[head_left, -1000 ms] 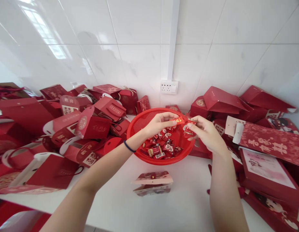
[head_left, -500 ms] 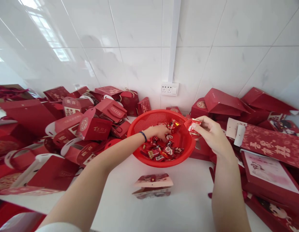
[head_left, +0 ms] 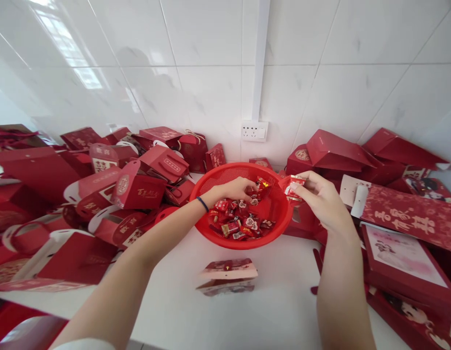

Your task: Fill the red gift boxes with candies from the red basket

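A red plastic basket (head_left: 208,181) with perforated sides stands on the white table, holding several wrapped candies (head_left: 251,222) in red, gold and white. My left hand (head_left: 240,188) reaches into it from the left, its fingers bent and closed among the candies; whatever the fingertips pinch is hidden. At the basket's right rim, my right hand (head_left: 320,197) grips a red wrapped candy (head_left: 295,187) between thumb and fingers; whether there is more than one piece cannot be made out. In front of the basket sits a small gift box (head_left: 228,276), red and pink, its top gaping.
Red gift boxes (head_left: 141,192) are heaped on the left of the table (head_left: 280,291). More boxes (head_left: 407,214) are stacked on the right. Behind stands a white tiled wall with a socket (head_left: 254,131). A red object (head_left: 17,325) lies below the table's left edge.
My left hand has shifted slightly up within the basket, showing more candies beneath it. My right hand still holds its candy by the rim. The whole view has moved slightly.
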Available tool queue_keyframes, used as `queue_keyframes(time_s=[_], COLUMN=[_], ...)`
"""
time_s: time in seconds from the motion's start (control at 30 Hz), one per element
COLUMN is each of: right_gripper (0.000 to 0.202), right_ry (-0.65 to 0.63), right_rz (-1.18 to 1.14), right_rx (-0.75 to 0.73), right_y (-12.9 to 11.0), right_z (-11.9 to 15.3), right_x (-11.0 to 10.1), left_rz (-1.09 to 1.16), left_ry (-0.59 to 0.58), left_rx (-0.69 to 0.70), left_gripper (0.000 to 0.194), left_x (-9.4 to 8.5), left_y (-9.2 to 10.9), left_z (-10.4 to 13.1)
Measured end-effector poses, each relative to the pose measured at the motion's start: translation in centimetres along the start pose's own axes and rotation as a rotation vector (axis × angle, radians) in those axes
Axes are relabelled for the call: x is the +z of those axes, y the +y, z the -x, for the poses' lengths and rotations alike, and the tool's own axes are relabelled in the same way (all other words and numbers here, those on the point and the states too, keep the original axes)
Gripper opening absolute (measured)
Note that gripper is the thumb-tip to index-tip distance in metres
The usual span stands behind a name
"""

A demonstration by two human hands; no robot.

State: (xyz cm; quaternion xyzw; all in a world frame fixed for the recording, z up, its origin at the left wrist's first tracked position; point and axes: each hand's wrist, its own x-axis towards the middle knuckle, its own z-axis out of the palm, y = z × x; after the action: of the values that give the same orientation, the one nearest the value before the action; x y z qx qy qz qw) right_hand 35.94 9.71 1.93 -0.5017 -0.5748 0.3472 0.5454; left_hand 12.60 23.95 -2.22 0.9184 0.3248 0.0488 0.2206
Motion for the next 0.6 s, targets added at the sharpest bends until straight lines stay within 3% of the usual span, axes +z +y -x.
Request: queue_keyframes(time_s=[0.23,0.4,0.5,0.6], right_gripper=[0.024,0.023,0.023,0.024], right_ry=[-0.009,-0.049,-0.063,-0.072], right_rz=[-0.009,-0.012,-0.013,-0.020], right_rx=[0.003,-0.017,-0.018,-0.015], right_y=[-0.2,-0.5,-0.6,-0.7], right_z=[0.0,0.2,0.4,0.5], right_x=[0.3,0.6,0.6,0.4], left_rz=[0.007,-0.105,-0.216,-0.247], left_ry=[0.024,-0.105,-0.213,-0.184], left_rx=[-0.018,0.026,-0.048,-0.115], left_gripper=[0.024,0.049,0.048,0.043], left_x=[0.2,0.7,1.6,2.4], left_y=[-1.5,0.4,1.5,1.8], left_z=[0.8,0.0,-0.7,-1.0])
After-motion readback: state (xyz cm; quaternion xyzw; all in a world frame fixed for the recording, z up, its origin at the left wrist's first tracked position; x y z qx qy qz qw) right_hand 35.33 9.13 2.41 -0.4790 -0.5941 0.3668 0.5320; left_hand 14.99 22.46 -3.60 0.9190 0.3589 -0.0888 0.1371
